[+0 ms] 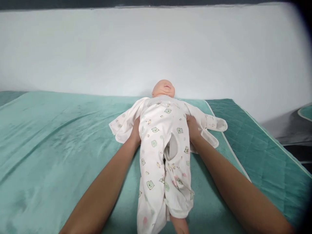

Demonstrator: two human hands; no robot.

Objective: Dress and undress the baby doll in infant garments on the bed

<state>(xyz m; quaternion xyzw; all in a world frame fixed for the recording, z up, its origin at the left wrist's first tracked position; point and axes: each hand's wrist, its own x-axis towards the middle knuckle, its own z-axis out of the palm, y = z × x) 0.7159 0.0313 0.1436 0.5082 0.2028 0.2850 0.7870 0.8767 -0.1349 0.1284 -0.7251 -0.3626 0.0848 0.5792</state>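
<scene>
A baby doll point(163, 89) lies on its back on a teal blanket point(60, 136), head toward the wall. It wears a white romper point(161, 143) printed with small green bears, partly open at the crotch, with a bare foot showing at the bottom. My left hand point(135, 131) presses against the doll's left side under the loose sleeve. My right hand point(192, 128) grips the opposite side of the torso. Most of the fingers of both hands are tucked beneath the body and the cloth.
The blanket covers a bed with a quilted teal mattress point(255, 149) showing at the right. A white wall point(156, 48) runs behind the doll's head. A dark floor and another teal edge point(305, 112) lie at the far right.
</scene>
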